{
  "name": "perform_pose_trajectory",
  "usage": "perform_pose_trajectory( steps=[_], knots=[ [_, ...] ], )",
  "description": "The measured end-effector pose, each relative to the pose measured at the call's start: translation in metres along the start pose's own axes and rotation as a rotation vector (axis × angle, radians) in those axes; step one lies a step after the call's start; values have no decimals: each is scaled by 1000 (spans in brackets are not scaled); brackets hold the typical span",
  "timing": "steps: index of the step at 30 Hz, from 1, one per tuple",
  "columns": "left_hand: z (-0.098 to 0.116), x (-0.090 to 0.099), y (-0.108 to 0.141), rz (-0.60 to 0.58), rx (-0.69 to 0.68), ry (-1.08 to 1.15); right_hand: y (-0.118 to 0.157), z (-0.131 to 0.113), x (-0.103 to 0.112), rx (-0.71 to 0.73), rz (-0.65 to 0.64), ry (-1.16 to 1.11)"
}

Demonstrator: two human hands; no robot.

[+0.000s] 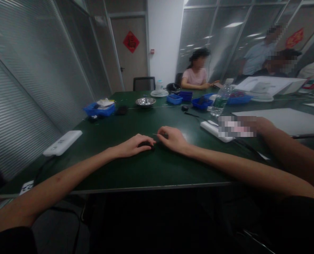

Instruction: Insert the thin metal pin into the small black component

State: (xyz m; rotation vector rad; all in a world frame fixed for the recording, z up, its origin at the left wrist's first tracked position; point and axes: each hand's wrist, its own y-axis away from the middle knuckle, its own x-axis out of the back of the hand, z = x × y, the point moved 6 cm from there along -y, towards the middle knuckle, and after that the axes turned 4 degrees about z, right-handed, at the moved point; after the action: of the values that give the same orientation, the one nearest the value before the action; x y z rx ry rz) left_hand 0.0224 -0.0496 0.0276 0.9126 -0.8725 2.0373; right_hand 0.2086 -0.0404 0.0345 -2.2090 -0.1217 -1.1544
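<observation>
My left hand (134,145) rests on the green table, its fingers and thumb bent towards each other. A small dark patch shows at its fingertips, too dim to make out. Close by on the right, my right hand (173,138) is curled, thumb and fingers pinched together. From its fingertips a short, thin, pale strip (155,134) sticks out to the left, towards my left hand. The fingertips of both hands are a small gap apart over the dark green tabletop (114,176).
A white power strip (63,143) lies left, another (216,131) right. Another person's arm (275,141) reaches in from the right. Further back are a metal bowl (145,102), blue trays (100,111), a water bottle (221,98) and a closed laptop (286,121). Several people are beyond.
</observation>
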Motion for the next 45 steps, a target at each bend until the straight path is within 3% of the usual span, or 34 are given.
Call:
perform_pose_trajectory(
  steps=[3, 7, 18, 22, 28, 32, 45],
  knots=[
    [-5, 6, 1, 6, -15, -104, 0, -1, 0, 2, -18, 3],
    [-34, 26, 7, 57, 65, -233, 1, -2, 0, 20, -37, -6],
    [-147, 109, 62, 334, 551, -236, 3, -5, -2, 87, -59, -31],
    [-173, 134, 89, 416, 715, -210, 4, -7, -3, 109, -73, -40],
    [-187, 164, 132, 617, 878, -234, 5, -8, -4, 123, -92, -37],
    [-196, 174, 151, 741, 937, -175, 6, -11, -3, 140, -111, -52],
    [-214, 180, 161, 703, 880, -429, 6, -14, -3, 153, -125, -52]
  ],
)
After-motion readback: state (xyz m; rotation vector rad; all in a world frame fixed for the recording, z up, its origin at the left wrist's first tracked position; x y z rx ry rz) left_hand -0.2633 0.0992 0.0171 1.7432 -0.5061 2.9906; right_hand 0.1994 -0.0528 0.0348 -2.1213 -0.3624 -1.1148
